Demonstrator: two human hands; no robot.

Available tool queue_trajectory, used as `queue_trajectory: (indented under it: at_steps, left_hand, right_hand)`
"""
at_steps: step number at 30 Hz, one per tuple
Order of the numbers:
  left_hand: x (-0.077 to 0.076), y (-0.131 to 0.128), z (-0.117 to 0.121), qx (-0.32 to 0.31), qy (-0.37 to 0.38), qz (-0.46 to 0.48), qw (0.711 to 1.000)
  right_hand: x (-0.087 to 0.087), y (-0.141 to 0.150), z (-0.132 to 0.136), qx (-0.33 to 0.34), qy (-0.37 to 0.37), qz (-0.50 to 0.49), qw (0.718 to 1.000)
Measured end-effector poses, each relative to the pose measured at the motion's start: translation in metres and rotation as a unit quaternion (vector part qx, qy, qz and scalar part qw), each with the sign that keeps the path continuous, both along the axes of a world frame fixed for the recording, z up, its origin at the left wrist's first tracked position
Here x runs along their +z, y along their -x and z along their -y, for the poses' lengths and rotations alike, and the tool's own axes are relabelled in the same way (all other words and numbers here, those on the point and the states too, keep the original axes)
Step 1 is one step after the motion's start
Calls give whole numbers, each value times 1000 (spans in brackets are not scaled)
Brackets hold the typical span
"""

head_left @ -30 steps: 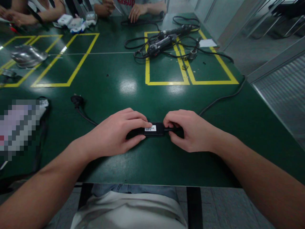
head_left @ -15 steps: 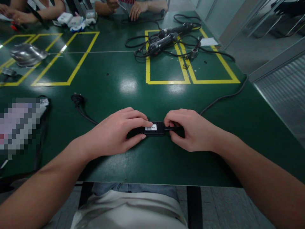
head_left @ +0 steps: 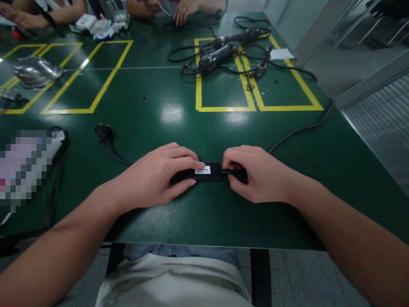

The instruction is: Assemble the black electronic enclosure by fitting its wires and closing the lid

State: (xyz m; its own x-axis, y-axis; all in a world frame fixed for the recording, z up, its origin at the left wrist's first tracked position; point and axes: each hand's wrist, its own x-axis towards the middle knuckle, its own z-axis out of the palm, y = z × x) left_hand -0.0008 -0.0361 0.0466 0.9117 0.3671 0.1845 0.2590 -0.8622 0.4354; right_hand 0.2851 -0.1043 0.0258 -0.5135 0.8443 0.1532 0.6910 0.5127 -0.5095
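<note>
A small black box with a white label, which looks like an inline power adapter (head_left: 212,172), lies on the green table in front of me. My left hand (head_left: 162,175) is closed round its left part, thumb on the near side and fingers on top and far side. My right hand (head_left: 254,174) pinches the black cable (head_left: 225,172) where it leaves the adapter's right end. On the left, another cord runs out from under my left hand to a black plug (head_left: 104,133). The right-hand cable (head_left: 300,130) trails off toward the table's right edge.
Two black handheld power tools (head_left: 219,56) with tangled cords lie beyond, over yellow tape outlines. A shiny metal piece (head_left: 36,72) sits at far left. A blurred-out flat item (head_left: 25,166) lies left of me. Another person's hand (head_left: 184,10) is across the table.
My hands stay almost still on the adapter and cable. The view has shifted very slightly. Across the table, the other person's hands have moved a little.
</note>
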Motion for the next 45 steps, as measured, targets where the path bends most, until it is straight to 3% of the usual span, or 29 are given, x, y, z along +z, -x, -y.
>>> queue_trajectory:
  at_steps: [10,19,40,45]
  left_hand:
    - [1,0,0,8,11,-12,1000]
    - [0,1,0,5,6,-8,1000]
    - [-1,0,0,1,9,-2,1000]
    - [3,0,0,63,29,-9,998]
  right_hand:
    - [-10,-1,1,-13,-18,-29,999]
    - [3,0,0,-7,14,3,1000]
    - [4,0,1,-6,20,11,1000]
    - [5,0,1,-10,24,9,1000]
